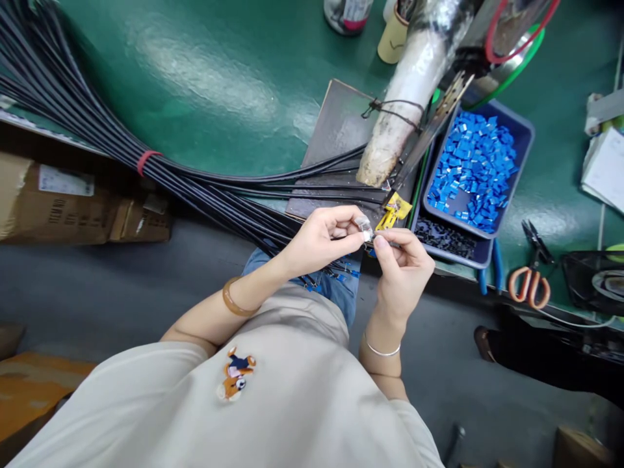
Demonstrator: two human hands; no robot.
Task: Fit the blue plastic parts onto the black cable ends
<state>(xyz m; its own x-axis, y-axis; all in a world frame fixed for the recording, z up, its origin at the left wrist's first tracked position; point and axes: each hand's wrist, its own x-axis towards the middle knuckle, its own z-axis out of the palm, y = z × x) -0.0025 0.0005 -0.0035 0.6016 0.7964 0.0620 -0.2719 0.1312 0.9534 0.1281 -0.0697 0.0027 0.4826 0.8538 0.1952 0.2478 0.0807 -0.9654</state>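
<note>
My left hand (324,237) is closed in a pinch on a small clear connector piece (364,227) at the end of a black cable. My right hand (402,263) meets it from the right, fingers pinched on the same cable end, with thin wires between the fingertips. Both hands hover at the edge of the green workbench (219,84), above my lap. A thick bundle of black cables (97,127), tied with a red band (146,159), sweeps in from the upper left toward my hands. Blue-tipped cable ends (341,276) lie on my lap.
A blue tray (524,140) of small blue parts (475,169) stands right of my hands. A wrapped white tube (409,97) leans over a dark plate (336,123). Orange-handled scissors (531,276) and a yellow tag (394,209) lie nearby. Cardboard boxes (58,201) sit under the bench at left.
</note>
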